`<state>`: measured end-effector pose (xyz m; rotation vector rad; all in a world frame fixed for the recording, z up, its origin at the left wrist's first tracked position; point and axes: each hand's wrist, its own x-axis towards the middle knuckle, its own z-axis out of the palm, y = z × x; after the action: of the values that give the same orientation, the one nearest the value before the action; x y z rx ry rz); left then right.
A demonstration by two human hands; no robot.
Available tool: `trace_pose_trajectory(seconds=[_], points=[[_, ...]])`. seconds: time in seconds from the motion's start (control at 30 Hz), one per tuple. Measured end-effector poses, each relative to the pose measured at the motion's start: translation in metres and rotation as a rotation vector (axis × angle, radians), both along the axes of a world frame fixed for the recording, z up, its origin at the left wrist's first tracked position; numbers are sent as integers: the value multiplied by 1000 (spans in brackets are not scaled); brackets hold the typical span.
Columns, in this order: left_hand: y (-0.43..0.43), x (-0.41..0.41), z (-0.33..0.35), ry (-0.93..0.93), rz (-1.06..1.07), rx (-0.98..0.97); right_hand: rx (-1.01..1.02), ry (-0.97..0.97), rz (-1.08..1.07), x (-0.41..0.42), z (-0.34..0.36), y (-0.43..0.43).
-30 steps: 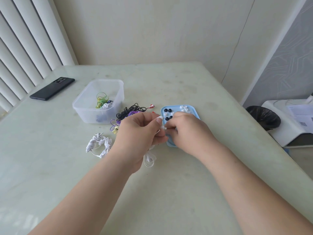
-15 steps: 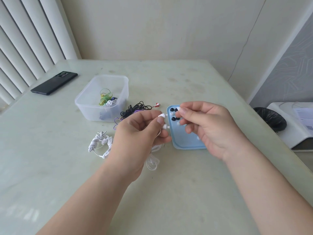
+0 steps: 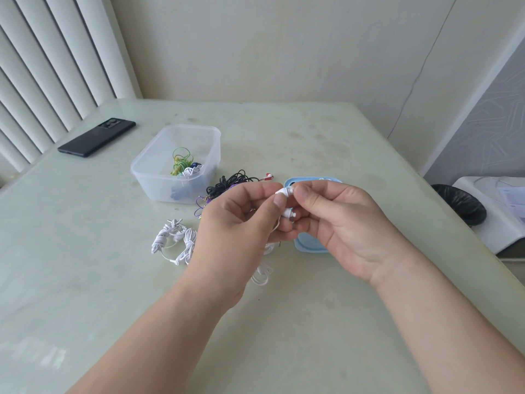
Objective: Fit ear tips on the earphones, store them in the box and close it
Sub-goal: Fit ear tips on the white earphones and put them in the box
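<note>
Pale tabletop (image 3: 312,137), white earbuds (image 3: 285,191) between hands (image 3: 235,228) (image 3: 349,226)

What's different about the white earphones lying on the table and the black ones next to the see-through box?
The white earphones are wound into tight little bundles; the black earphones are a loose tangle. The white earphones lie nearer the person, just left of the left hand; the black earphones lie farther back, beside the clear box. Both lie on the table, outside the box.

wall (image 3: 255,46): plain cream | vertical blinds (image 3: 42,66): white, left | table (image 3: 312,132): pale green, glossy | light: daylight
</note>
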<state>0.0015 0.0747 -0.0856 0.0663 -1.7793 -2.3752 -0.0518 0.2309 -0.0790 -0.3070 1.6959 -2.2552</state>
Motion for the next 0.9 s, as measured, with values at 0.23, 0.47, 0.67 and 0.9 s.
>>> trace_pose_trajectory(seconds=[0.23, 0.47, 0.67, 0.9], points=[[1, 0, -2, -3, 27, -12, -18, 41, -31, 3, 0, -4], [0, -1, -1, 2, 43, -5, -23, 127, -101, 7, -1, -9], [-1, -1, -2, 9, 61, -26, 65, 258, -207, 13, 0, -15], [-2, -2, -3, -10, 63, -26, 7, 177, -162, 14, 2, -15]])
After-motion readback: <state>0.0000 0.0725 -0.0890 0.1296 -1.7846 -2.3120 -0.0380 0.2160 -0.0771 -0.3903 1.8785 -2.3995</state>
